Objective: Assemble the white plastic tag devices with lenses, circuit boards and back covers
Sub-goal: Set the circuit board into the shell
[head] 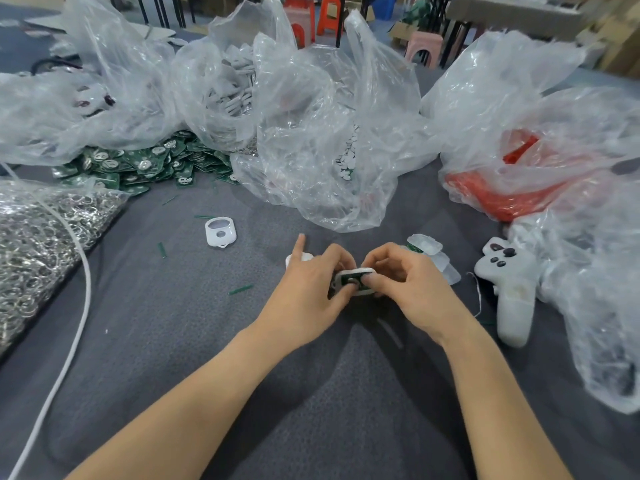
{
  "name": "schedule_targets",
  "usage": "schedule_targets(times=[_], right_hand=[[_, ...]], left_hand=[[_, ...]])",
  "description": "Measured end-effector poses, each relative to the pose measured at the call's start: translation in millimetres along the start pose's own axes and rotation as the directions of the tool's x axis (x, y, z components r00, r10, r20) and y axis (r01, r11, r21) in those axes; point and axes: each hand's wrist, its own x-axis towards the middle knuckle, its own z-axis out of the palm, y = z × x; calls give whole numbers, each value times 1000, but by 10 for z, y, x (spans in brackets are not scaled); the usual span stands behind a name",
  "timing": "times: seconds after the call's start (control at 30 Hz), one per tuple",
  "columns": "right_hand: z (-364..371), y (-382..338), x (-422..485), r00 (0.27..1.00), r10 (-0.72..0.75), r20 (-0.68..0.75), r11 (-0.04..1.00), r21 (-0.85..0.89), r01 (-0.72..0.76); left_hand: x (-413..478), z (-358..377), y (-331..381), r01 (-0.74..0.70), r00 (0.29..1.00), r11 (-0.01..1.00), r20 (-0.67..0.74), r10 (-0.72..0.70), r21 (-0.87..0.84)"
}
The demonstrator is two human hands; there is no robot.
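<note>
2 hands grasp a white plastic tag shell (354, 282) holding a green circuit board. Left hand (304, 292) thumb presses the board; right hand (408, 282) fingers pinch its far edge. Another empty white shell (220, 232) lies beyond the left fingers.

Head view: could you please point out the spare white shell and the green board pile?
spare white shell (210, 234): head view, left rim.
green board pile (138, 168): head view, pile's middle.

The left hand (304, 289) and right hand (410, 282) hide most of the white tag device (360, 272).
</note>
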Motion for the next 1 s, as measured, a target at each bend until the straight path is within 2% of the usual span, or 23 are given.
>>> schedule_targets(times=[0.07, 0.17, 0.37, 0.47, 0.57, 0.67, 0.87, 1.0], right_hand=[[7, -41, -6, 998, -43, -37, 996, 80, 46], [19, -88, -20, 990, -105, -98, 987, 110, 116], [127, -138, -39, 976, -146, -160, 988, 32, 153], [129, -144, -34, 966, -158, -203, 986, 16, 164], [113, -148, -40, 967, -127, -222, 979, 130, 158], [121, -145, -38, 977, -97, -188, 964, 227, 140], [156, -91, -20, 981, -6, -191, 965, 257, 56], [147, -74, -19, 982, 2, -188, 964, 262, 48]], left_hand=[[0, -4, 29, 21, 998, 991, -54, -28, -136], [-6, -30, 81, 63, 995, 935, -51, -85, -348], [-20, -6, 108, 53, 993, 937, -81, -86, -346], [-3, 2, 145, 91, 988, 902, -77, -136, -422], [28, -16, 132, 170, 975, 796, -20, -223, -582], [33, -40, 97, 219, 965, 717, 35, -262, -662], [5, 7, 96, 229, 962, 706, 47, -268, -671], [12, 14, 88, 229, 965, 713, 56, -258, -663]])
